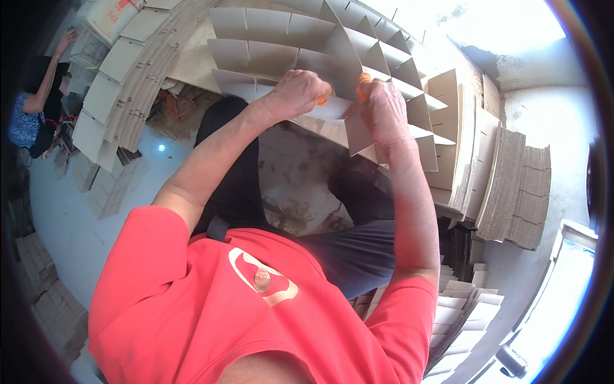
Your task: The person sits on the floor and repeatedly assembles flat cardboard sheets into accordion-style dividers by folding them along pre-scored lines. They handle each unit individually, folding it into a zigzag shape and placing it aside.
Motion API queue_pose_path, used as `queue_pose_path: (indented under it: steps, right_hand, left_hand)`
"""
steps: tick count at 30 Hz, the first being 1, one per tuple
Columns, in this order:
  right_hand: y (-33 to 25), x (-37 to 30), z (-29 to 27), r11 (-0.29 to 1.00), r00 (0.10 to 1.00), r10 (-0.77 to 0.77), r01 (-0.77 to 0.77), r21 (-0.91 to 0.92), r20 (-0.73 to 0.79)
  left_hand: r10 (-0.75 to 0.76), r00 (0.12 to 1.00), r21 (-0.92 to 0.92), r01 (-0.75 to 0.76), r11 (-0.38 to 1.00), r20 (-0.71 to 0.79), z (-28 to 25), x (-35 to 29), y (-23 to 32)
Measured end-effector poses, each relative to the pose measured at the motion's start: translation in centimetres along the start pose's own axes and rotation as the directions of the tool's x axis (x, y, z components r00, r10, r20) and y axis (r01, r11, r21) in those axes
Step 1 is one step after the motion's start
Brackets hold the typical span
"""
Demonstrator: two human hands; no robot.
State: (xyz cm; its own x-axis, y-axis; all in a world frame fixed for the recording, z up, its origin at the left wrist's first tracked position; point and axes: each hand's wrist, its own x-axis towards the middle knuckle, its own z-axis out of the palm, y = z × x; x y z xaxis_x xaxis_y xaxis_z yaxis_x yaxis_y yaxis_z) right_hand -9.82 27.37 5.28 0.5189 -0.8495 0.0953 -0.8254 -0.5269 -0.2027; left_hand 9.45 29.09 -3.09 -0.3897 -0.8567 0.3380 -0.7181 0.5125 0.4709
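A grid of slotted cardboard divider strips stands on edge on the work table before me. My left hand [295,96] is closed at the near long cardboard strip [236,83], its fingers curled around the upper edge. My right hand [385,114] pinches a crosswise cardboard strip [360,131], which meets the near long strips at an angle. Orange covers [364,87] show on fingers of both hands. Farther right, more crosswise strips [419,112] sit interlocked with the long ones. The fingertips are partly hidden behind my hands.
Stacks of slotted cardboard strips lie left of the table [185,64], the left stack [118,83] curving away. Another stack [511,185] stands at right, and a lower pile [464,320] beside my right arm. At far left another person [32,109] reaches toward a clear container.
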Motion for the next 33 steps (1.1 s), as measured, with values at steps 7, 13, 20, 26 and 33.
queue_pose_path:
  steps: [7,13,20,26,33]
  right_hand:
    - [0.0,0.4,-1.9,0.997,0.997,-0.073,0.073,0.002,-0.034]
    - [-0.1,-2.1,0.2,0.997,0.99,-0.028,0.038,0.066,-0.138]
    - [-1.1,-5.8,0.5,0.968,0.987,0.149,-0.134,0.212,-0.056]
    - [-0.9,-5.6,0.6,0.958,0.983,0.181,-0.18,0.225,0.017]
    - [-0.9,-9.2,4.4,0.987,0.977,0.16,-0.156,0.038,-0.143]
  left_hand:
    - [-0.005,1.0,-0.02,0.006,1.0,0.013,-0.6,-0.3,0.4]
    - [-0.061,0.994,-0.012,0.062,0.998,0.095,-1.1,0.0,0.9]
    - [-0.032,0.992,-0.001,0.032,0.999,0.119,-0.3,1.0,2.7]
    - [-0.019,0.991,0.006,0.019,1.0,0.13,-0.3,0.8,2.7]
    - [-0.055,0.98,0.011,0.054,0.998,0.194,-0.3,1.3,2.2]
